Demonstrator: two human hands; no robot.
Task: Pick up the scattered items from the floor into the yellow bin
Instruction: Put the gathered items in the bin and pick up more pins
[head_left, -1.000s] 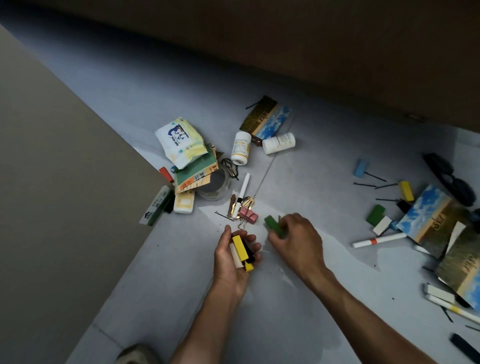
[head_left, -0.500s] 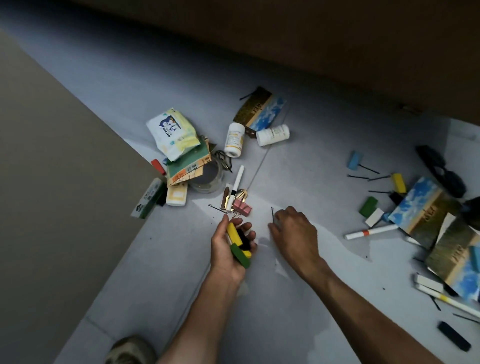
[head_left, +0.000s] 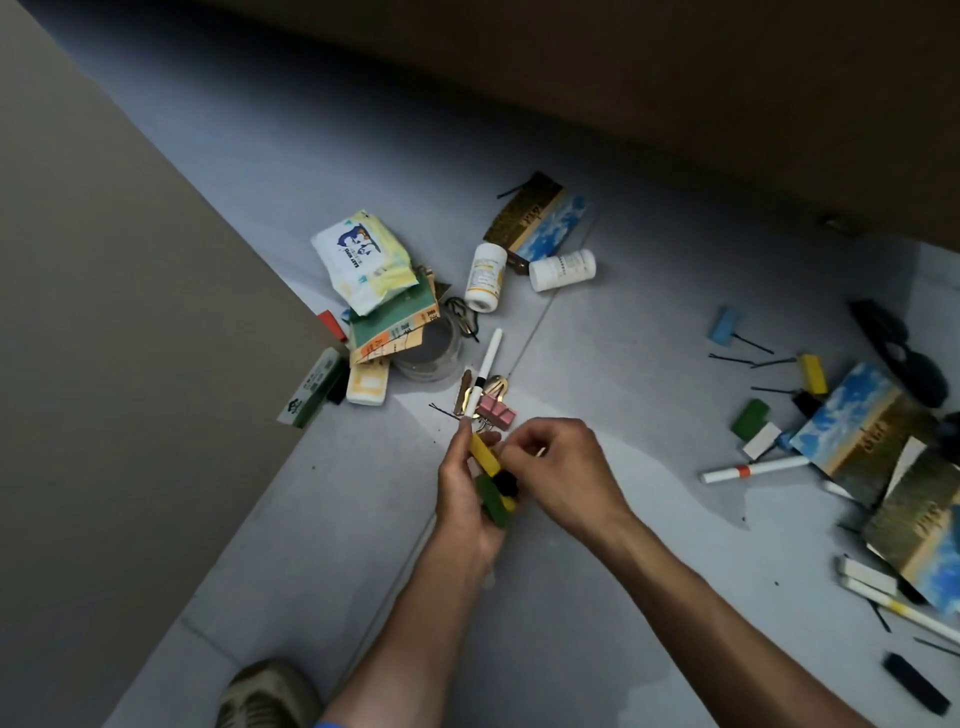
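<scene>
My left hand (head_left: 460, 512) grips a bundle of small blocks, with a yellow block (head_left: 483, 454) on top and a green block (head_left: 493, 504) and a black one under it. My right hand (head_left: 569, 473) is right beside it, fingers curled, tips pinched together at the bundle; a thin black pin seems to be between them, mostly hidden. Just beyond my hands on the floor lie a pink binder clip (head_left: 497, 413), gold clips and a white pen (head_left: 485, 371). No yellow bin is in view.
A wipes pack (head_left: 363, 260), cards, a tape roll (head_left: 434, 353) and two white bottles (head_left: 485, 278) lie further back. To the right are coloured blocks (head_left: 749, 418), pins, a marker (head_left: 753, 470), picture cards (head_left: 852, 421) and sunglasses (head_left: 904, 353). A brown panel (head_left: 104, 364) stands on the left.
The green block went from my right hand into the bundle in my left hand. My right hand then reached to a thin pin on the floor and has come back to the bundle.
</scene>
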